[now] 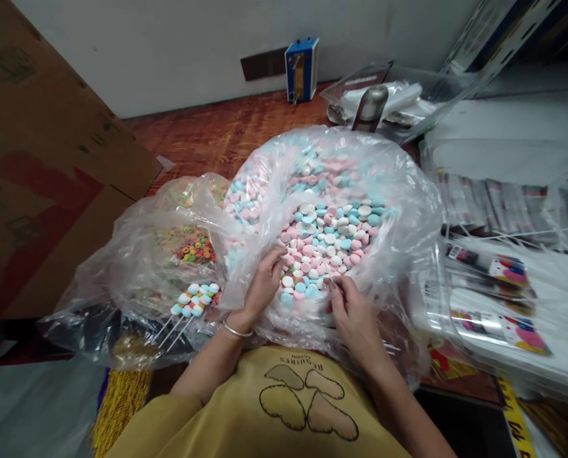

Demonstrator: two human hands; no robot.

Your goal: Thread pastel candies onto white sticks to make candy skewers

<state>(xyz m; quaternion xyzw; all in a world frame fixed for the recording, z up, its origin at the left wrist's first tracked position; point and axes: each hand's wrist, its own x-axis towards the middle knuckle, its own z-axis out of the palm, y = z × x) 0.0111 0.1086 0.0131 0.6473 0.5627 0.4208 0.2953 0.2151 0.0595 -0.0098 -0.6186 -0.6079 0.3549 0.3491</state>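
In the middle lies a large clear plastic bag (408, 172), its mouth spread wide, full of pink, white and blue button-shaped candies (334, 238). My left hand (264, 283), with a bangle on its wrist, is at the near left of the opening, fingers curled together; what they pinch is hard to make out. A few small coloured rings show among the candies beside its fingertips. My right hand (353, 312) pinches the end of a thin white stick (329, 280) over the near candies. Several finished candy skewers (195, 299) lie to the left.
Left of the big bag, another clear bag (135, 235) holds small coloured rings (195, 245). A cardboard box (49, 172) stands far left. Packs of white sticks (560, 305) and printed packets (493, 200) lie right. Behind are a blue box (301, 70) and a dark-capped bottle (371, 108).
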